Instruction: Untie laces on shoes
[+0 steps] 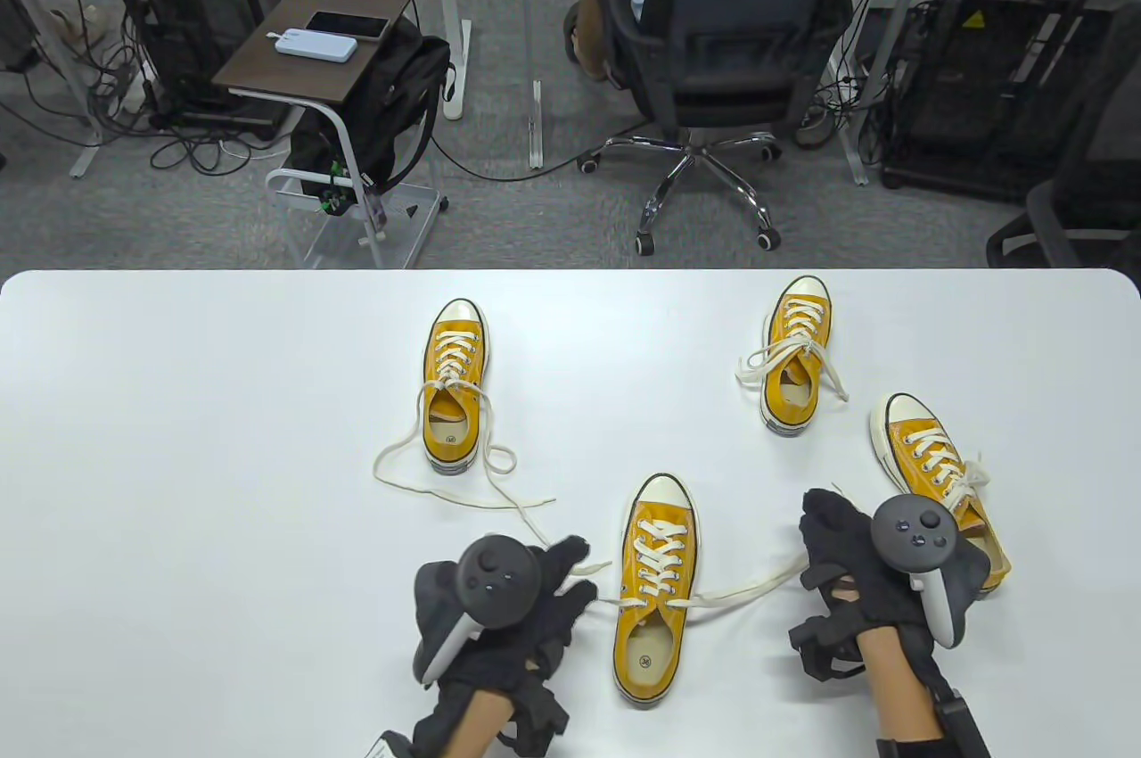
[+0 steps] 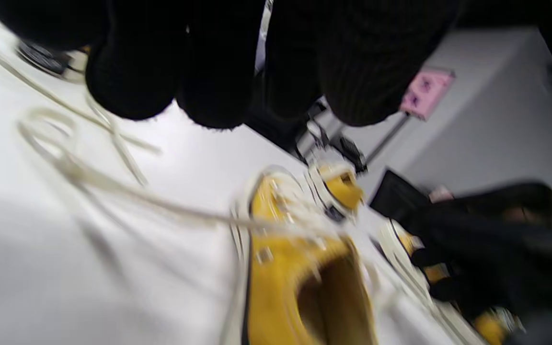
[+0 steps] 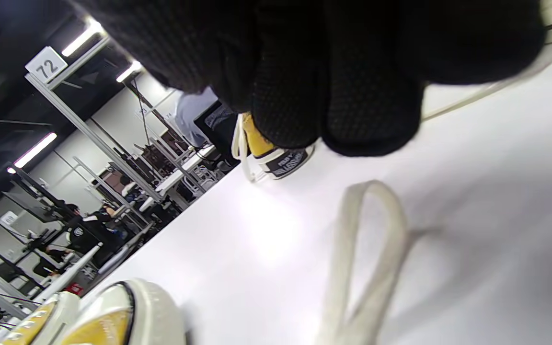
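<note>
Table view shows a big white table (image 1: 178, 481) with round corners, filling the lower half of the frame. Closest to the bottom edge are two hands in black gloves. The left hand (image 1: 508, 606) is at the bottom middle, and its fingers pinch one end of a cream lace (image 1: 615, 602). The right hand (image 1: 882, 571) is at the lower right and holds the other end of that lace (image 1: 758, 584). The lace is stretched out flat to both sides of the near yellow shoe (image 1: 655, 589), which sits between the hands with its white toe pointing up the frame.

Just behind the right hand lies a tilted yellow shoe (image 1: 927, 455) with its bow tied. Higher up, at the middle left, a third yellow shoe (image 1: 456, 383) has long loose laces curling over the table. At the upper right of the table a fourth yellow shoe (image 1: 796, 352) has its laces spread out too.

Past the table is a grey carpet floor (image 1: 535, 223). A small brown side table (image 1: 312, 45) at the upper left carries a phone (image 1: 348, 24) and a pale power bank (image 1: 315, 46). A person sits in a black office chair (image 1: 713, 53) at the top middle. Dark computer towers (image 1: 174, 0) and cables stand in the corners.
</note>
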The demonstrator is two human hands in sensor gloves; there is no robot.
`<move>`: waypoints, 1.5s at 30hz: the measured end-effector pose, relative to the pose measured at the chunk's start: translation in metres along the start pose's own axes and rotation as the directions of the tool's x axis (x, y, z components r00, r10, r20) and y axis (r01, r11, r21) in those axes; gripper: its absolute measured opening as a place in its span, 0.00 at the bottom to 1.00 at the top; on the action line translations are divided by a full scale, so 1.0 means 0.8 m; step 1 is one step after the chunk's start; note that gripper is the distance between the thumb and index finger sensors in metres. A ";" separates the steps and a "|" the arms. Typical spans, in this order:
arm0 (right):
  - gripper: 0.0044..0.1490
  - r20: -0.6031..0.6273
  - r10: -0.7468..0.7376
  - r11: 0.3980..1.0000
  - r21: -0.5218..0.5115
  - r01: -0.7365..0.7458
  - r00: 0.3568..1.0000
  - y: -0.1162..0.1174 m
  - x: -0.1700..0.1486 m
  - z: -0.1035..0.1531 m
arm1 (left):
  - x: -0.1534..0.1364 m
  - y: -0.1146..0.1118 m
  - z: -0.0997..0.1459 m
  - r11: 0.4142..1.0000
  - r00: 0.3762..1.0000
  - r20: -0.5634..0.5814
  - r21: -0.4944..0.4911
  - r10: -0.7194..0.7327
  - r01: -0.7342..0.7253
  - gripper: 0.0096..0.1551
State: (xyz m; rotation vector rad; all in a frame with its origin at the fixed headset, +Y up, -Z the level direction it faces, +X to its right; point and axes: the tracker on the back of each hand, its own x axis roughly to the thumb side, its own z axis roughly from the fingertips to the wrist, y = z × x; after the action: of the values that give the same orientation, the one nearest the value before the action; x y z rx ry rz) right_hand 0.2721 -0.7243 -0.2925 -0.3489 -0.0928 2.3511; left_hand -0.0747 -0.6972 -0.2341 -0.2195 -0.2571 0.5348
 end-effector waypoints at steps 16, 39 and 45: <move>0.30 0.069 -0.029 0.996 0.091 0.022 0.997 0.011 0.012 0.005 | 0.062 -0.100 -0.003 0.866 0.886 0.136 -0.188 -0.443 0.463 0.26; 0.29 0.052 -0.084 0.995 0.063 0.081 0.995 -0.001 0.008 0.003 | 0.056 0.033 -0.010 0.936 0.966 -0.084 0.238 -0.244 0.257 0.22; 0.29 0.050 -0.095 0.994 0.061 0.092 0.994 -0.002 0.007 0.002 | 0.048 0.078 -0.038 0.915 0.959 -0.163 0.299 -0.232 0.272 0.22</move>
State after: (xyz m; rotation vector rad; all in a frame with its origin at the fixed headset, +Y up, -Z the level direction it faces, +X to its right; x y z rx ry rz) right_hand 0.2688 -0.7193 -0.2918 -0.2486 -0.0636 2.2655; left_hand -0.0635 -0.6293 -0.2727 0.0965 -0.0720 0.2968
